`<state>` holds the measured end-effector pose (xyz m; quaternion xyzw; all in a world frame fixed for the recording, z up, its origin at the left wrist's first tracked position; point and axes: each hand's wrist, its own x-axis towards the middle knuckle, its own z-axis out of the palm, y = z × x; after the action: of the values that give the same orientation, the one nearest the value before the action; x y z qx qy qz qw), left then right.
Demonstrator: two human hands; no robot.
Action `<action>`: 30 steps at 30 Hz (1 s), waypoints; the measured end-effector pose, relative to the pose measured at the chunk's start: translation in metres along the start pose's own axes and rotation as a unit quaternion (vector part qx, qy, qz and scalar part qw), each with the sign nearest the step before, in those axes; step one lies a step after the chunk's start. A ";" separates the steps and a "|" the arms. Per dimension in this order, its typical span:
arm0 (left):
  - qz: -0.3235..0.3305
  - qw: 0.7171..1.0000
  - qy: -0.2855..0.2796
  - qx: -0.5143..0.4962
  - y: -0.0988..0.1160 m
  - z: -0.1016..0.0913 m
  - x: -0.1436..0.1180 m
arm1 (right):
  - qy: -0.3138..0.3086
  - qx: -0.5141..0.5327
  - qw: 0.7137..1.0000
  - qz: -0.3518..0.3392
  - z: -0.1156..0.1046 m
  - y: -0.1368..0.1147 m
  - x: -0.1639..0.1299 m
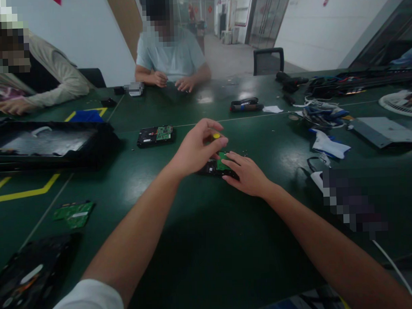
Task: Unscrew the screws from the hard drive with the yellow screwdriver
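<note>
Hard drive (216, 167) lies crosswise (board up), screwdriver (216, 136) upright over it

On our green table (202, 244): our left hand (195, 150) pinches a yellow-tipped tool (216, 135) above a black drive with green board (217, 166); our right hand (247, 174) lies flat on its edge. Second drive (156, 135) beyond; loose green board (74, 214) near left.

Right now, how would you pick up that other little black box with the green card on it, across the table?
Probably by its two long edges, fingers coming down from above. The hard drive lies flat on the green table with the circuit board facing up, and its edges look clear all round.
</note>
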<state>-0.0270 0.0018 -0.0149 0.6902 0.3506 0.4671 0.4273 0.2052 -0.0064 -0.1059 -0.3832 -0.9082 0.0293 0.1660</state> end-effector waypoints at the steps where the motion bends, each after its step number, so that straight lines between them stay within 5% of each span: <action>1: -0.011 1.000 0.002 -0.021 0.000 0.001 0.000 | -0.003 -0.001 1.000 0.000 0.000 0.000 0.000; 15: -0.069 0.983 0.028 -0.170 0.007 0.005 0.000 | 0.014 0.003 1.000 -0.005 0.004 0.001 0.000; 24: -0.005 0.998 0.052 -0.022 0.000 0.005 0.001 | 0.006 -0.006 1.000 -0.010 0.002 0.000 0.000; 30: -0.040 0.994 0.051 -0.091 0.003 0.003 0.001 | 0.008 -0.005 1.000 -0.008 0.002 0.001 -0.001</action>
<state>-0.0236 0.0004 -0.0130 0.6093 0.3552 0.5138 0.4885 0.2055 -0.0063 -0.1085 -0.3773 -0.9097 0.0206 0.1720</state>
